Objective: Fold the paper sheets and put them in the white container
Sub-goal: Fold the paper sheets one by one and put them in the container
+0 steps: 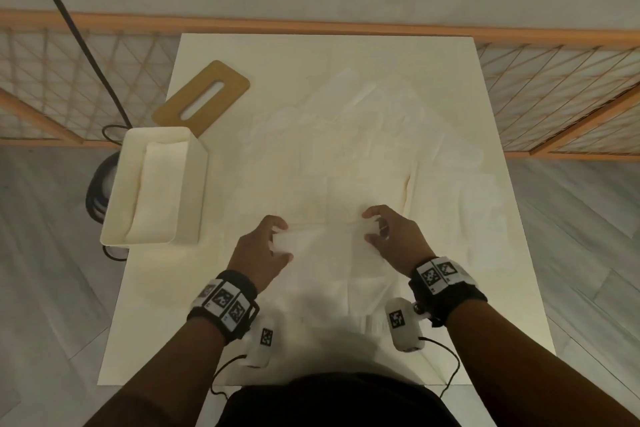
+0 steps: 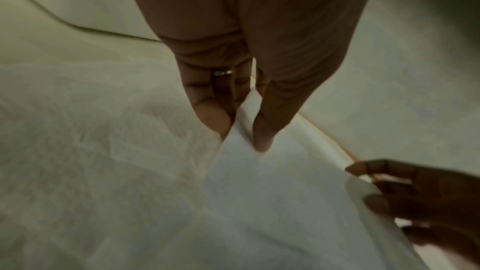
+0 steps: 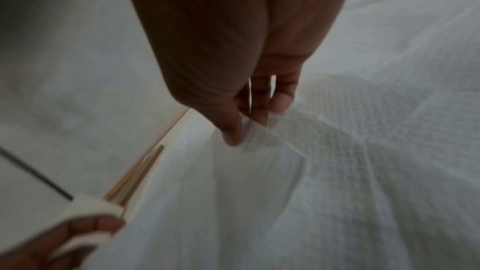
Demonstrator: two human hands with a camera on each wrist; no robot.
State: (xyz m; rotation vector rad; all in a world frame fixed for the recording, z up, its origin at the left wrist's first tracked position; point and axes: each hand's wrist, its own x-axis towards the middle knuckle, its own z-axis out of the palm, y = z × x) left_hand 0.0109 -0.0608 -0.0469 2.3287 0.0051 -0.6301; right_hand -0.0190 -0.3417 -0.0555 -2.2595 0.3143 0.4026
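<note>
A thin white paper sheet (image 1: 329, 246) is raised just above the table between my hands. My left hand (image 1: 282, 241) pinches its left corner between thumb and fingers; the left wrist view shows the pinch (image 2: 241, 130) on the sheet (image 2: 272, 192). My right hand (image 1: 370, 226) pinches the right corner, seen close in the right wrist view (image 3: 246, 128) on the sheet (image 3: 246, 182). The white container (image 1: 197, 184) stands open at the table's left, apart from both hands, with folded sheets (image 1: 156, 191) inside. More loose sheets (image 1: 346, 135) are spread over the middle and right of the table.
A wooden lid with a slot (image 1: 204, 97) lies behind the container. The cream table (image 1: 156, 305) is narrow, with floor on both sides. A wooden lattice railing (image 1: 554, 80) runs behind it. A black cable (image 1: 86, 45) drops to the floor at the left.
</note>
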